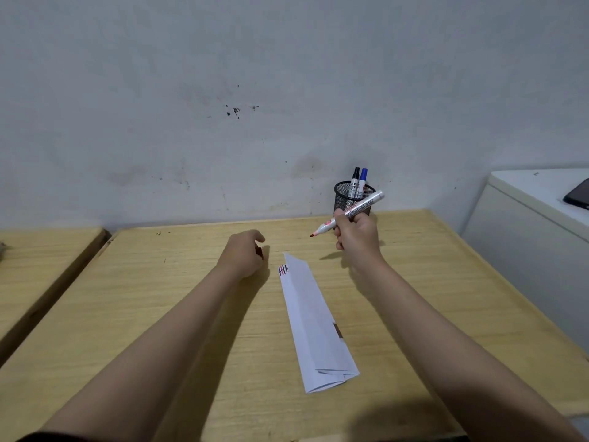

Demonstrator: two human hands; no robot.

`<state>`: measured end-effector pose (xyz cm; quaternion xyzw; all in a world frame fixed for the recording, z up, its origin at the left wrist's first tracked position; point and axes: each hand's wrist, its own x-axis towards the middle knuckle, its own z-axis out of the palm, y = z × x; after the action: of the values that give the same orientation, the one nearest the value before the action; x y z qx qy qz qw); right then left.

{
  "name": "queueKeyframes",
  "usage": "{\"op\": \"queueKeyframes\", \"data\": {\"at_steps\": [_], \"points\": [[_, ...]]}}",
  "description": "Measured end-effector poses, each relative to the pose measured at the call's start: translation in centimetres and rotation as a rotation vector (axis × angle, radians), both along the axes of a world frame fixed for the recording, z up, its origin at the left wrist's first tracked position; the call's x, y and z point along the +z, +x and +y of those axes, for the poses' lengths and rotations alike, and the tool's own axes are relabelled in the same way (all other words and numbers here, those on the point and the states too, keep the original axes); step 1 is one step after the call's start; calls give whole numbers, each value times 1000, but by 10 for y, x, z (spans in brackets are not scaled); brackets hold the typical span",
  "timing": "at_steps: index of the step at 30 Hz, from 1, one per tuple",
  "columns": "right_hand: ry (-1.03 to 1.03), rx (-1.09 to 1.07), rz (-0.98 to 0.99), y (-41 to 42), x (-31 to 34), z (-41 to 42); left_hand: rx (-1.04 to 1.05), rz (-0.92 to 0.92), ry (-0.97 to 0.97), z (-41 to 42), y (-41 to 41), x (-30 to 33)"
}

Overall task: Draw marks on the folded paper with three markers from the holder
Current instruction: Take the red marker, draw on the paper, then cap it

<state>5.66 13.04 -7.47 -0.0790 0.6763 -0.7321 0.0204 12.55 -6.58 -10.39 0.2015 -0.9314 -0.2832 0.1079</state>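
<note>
Right hand (357, 236) gripped uncapped red-tipped white marker (349, 215) clear above long folded white paper (314, 317), tip kept off; left hand (245, 253) loosely curled, maybe on its cap.

The counter (159, 298) is light yellow wood with thin wavy lines in it. The folded paper (314, 320) is white, with little red, blue and black stripes near its far end and a small brown patch on one edge. The marker (347, 215) has a white body with red letters and a red tip. The holder (345, 199) is black mesh. One marker (356, 173) in it has a black cap, the other (364, 174) a blue cap. The wall (223, 90) is pale grey with dark spots.
</note>
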Motion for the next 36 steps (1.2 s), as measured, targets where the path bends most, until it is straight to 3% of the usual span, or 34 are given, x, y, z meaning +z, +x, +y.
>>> {"op": "queueKeyframes", "data": {"at_steps": [4, 9, 11, 18, 26, 36], "points": [[-7, 0, -5, 2, -5, -1, 51, 8, 112, 4, 2, 2], [-59, -53, -24, 5, -10, -2, 50, 373, 240, 43, 31, 0], [-62, -82, -41, 7, -12, -4, -20, 304, 211, 50, 36, -4], [-97, -46, -96, 21, -24, -15, -45, 12, -157, 39, 40, -15], [-35, -33, -228, 43, -35, -39, -13, -12, -158, 40, 43, -23], [106, -39, -82, 48, -44, -37, -44, -47, -69, 30, 44, -19]]}}
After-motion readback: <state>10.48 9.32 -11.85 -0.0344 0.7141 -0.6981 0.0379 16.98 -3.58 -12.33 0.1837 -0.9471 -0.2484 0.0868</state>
